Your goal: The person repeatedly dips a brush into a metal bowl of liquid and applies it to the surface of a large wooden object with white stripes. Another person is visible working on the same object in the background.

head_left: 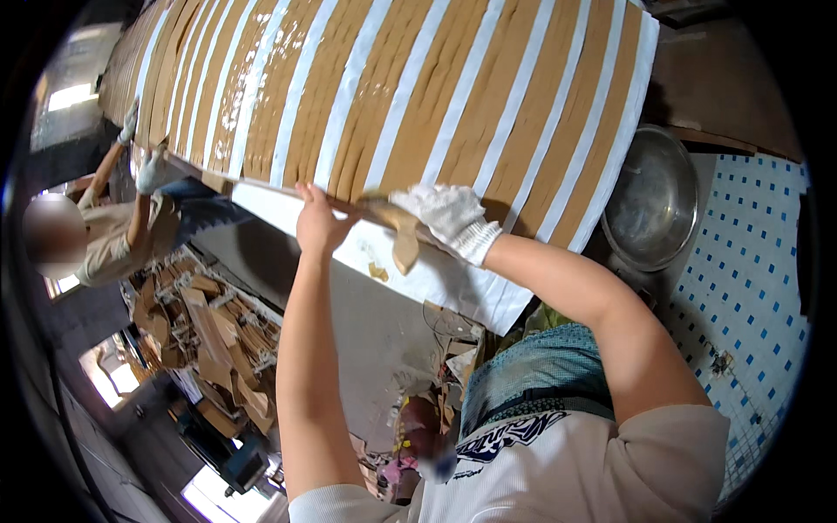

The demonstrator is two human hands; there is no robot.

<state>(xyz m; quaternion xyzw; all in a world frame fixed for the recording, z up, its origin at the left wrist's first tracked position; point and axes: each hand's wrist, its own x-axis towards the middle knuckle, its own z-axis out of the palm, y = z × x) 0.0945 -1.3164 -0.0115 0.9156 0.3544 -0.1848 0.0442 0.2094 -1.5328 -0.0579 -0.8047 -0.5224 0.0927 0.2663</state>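
Observation:
A broad surface (pixel 410 78) fills the upper view, with long brown bands divided by white stripes; parts of it shine as if wet. My bare left hand (pixel 320 224) is at its near edge, fingers closed on the thin strip (pixel 270 185) running along there. Just right of it, my right hand (pixel 445 216), in a white knitted glove, closes around a wooden-handled brush (pixel 405 247). The handle points down toward me; the brush's head is blurred, at the edge of the bands. White sheeting (pixel 349 244) hangs below that edge, with a small brown scrap (pixel 377 272) on it.
At far left a person (pixel 122 222) in gloves has both hands at the same edge. A metal basin (pixel 649 200) stands right of the surface, beside blue-dotted white flooring (pixel 741 235). Brown scraps (pixel 218 331) are heaped at lower left, near a dark machine (pixel 231 453).

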